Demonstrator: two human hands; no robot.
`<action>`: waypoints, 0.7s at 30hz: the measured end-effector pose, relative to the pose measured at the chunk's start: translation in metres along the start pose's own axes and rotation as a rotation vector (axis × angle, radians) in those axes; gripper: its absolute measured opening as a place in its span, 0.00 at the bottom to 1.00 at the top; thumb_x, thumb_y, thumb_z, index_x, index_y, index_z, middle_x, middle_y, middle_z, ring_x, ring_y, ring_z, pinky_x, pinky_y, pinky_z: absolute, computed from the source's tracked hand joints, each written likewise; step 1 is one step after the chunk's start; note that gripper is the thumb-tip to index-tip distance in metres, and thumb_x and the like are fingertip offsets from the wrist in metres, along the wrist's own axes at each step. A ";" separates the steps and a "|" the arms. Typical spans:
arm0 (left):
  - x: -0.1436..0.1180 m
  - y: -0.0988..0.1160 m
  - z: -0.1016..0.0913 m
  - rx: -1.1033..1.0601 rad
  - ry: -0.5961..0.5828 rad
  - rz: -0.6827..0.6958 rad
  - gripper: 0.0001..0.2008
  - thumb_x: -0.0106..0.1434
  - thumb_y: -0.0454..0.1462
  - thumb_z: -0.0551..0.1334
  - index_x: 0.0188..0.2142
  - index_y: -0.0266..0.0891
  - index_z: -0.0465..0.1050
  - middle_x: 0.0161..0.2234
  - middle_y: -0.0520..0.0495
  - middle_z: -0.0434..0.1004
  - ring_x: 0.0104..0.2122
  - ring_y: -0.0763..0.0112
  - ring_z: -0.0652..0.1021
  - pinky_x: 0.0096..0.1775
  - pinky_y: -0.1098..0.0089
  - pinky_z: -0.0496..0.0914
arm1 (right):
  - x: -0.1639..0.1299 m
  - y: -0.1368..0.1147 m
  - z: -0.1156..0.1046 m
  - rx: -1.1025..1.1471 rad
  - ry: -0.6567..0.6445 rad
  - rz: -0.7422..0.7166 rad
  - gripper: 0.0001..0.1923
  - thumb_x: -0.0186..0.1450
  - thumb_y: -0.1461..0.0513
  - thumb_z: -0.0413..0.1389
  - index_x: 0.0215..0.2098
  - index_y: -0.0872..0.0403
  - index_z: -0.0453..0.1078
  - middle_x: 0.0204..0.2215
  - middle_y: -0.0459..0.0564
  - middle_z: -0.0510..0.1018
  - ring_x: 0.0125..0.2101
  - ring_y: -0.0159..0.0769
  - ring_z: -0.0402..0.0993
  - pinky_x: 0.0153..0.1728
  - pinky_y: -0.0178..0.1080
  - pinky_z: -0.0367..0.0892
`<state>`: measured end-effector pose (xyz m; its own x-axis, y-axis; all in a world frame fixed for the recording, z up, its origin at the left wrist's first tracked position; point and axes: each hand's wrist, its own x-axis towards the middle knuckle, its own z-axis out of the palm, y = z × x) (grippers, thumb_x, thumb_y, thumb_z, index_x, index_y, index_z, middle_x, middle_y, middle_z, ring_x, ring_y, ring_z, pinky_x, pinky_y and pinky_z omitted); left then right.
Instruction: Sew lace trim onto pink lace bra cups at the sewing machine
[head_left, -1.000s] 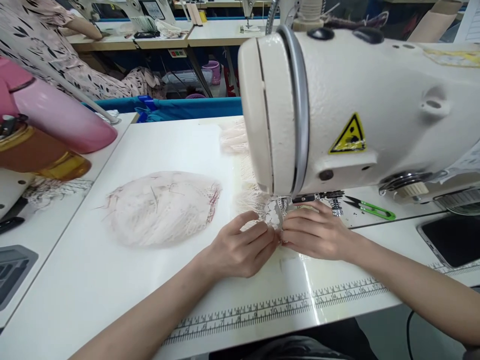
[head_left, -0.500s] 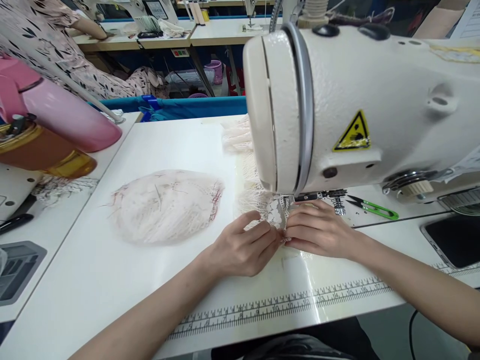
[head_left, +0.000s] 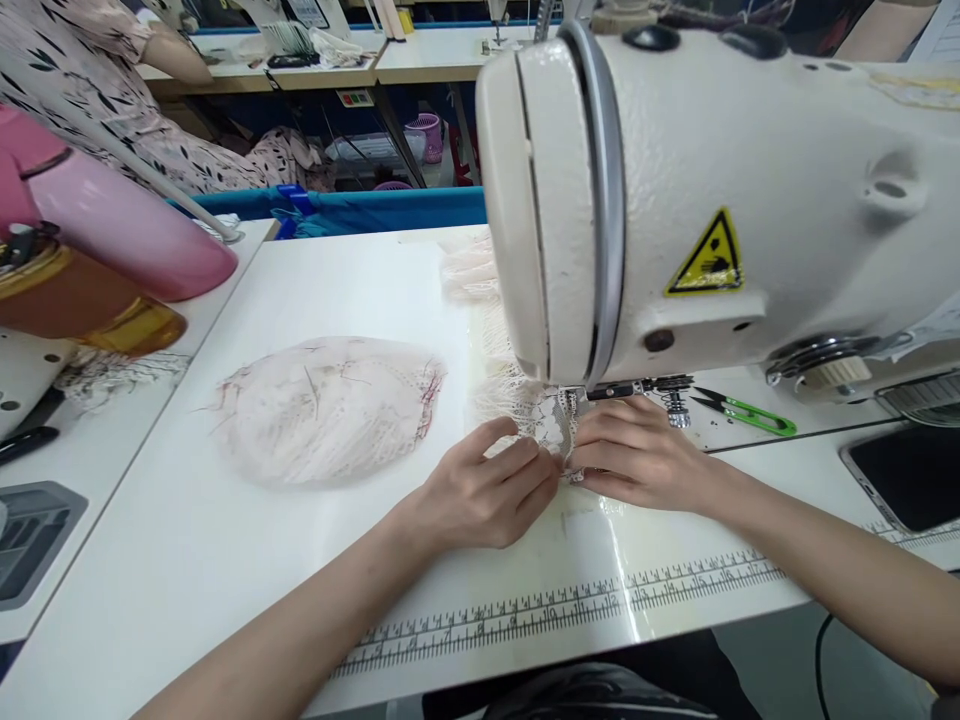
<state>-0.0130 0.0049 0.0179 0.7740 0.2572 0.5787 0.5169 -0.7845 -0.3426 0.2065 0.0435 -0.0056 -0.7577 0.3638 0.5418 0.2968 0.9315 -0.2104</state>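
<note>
Pale lace fabric [head_left: 504, 395] runs under the head of the white sewing machine [head_left: 697, 190] and out toward me. My left hand [head_left: 495, 485] pinches its near edge, thumb and fingers pressed together. Close beside it, my right hand [head_left: 637, 452] lies below the presser foot area, its fingertips closed on the same lace edge. The needle and foot are mostly hidden behind the machine head and my fingers. On the table to the left lies a separate oval piece of pale sheer fabric [head_left: 330, 410] with reddish threads along its ends.
Green thread snips [head_left: 746, 412] and a dark phone [head_left: 911, 475] lie to the right. A printed ruler [head_left: 555, 610] follows the table's front edge. At the left stand a pink bottle [head_left: 127, 220] and an amber container [head_left: 82, 300]. Another person's arm [head_left: 176, 52] shows behind.
The whole view has shifted slightly, with the machine head a little higher and further left. Both hands keep their hold on the lace, nearly unmoved.
</note>
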 end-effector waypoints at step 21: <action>-0.006 -0.003 0.014 -0.257 -0.342 -0.284 0.24 0.60 0.35 0.52 0.56 0.26 0.62 0.52 0.35 0.71 0.52 0.55 0.72 0.49 0.56 0.71 | -0.001 -0.001 0.005 0.057 -0.002 -0.060 0.08 0.65 0.68 0.52 0.39 0.51 0.71 0.36 0.42 0.80 0.38 0.29 0.73 0.43 0.39 0.69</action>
<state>-0.0145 0.0136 0.0051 0.7136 0.6168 0.3322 0.6510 -0.7590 0.0108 0.2038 0.0427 -0.0101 -0.7743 0.3075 0.5531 0.2178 0.9501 -0.2234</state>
